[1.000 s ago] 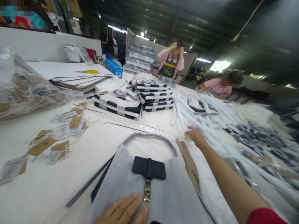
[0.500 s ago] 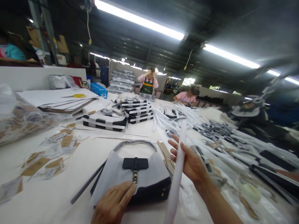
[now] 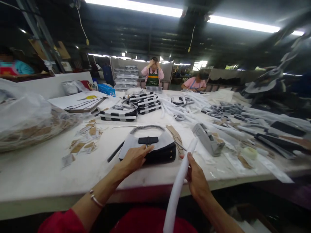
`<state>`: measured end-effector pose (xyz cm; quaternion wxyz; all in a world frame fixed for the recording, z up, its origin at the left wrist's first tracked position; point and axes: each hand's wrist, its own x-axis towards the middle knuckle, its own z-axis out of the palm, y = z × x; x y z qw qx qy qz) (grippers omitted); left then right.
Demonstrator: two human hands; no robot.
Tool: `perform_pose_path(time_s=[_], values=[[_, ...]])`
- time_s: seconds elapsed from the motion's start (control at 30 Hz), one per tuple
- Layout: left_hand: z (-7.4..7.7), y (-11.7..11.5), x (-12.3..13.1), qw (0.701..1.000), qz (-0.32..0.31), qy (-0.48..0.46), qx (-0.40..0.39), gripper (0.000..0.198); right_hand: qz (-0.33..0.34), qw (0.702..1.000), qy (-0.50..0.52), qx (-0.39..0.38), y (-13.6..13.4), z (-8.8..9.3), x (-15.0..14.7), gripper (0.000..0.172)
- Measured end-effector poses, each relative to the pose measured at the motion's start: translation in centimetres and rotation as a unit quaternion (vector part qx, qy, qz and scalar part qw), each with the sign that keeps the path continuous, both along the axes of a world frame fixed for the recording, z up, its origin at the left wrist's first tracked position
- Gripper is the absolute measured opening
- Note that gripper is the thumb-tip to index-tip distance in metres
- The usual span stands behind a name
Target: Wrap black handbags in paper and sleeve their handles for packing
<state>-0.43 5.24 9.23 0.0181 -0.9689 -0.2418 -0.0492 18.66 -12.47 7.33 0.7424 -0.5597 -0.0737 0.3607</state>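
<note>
By the bench (image 3: 48, 176) edge: white tube (image 3: 178, 186) right of black bag (image 3: 161, 154)

Bag's long side runs left to right. Left hand (image 3: 136, 158) touches its front below the dark tab (image 3: 148, 140); can't tell if gripping. Right hand (image 3: 197, 178), nearer the tube, holds it toward its far end; tube slants away and rightward.
</note>
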Motion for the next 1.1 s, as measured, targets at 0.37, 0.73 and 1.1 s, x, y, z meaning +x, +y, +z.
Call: perform_pose_path(time_s=[0.37,0.73,1.1], values=[[4.3,2.0,1.3,0.992,-0.080,0.071,-0.068,0.062,0.075,0.985,0.151,0.037,3.0,-2.8,-2.9,0.036],[-1.5,-2.6,1.3,0.998,0.031,-0.037,0.030,0.055,0.079,0.968,0.237,0.039,6.6,-2.9,-4.3,0.020],[-8.4,-3.4,0.8,0.965,0.041,-0.212,0.149,0.050,0.291,0.937,0.118,-0.153,5.0,-2.4,-2.5,0.032]])
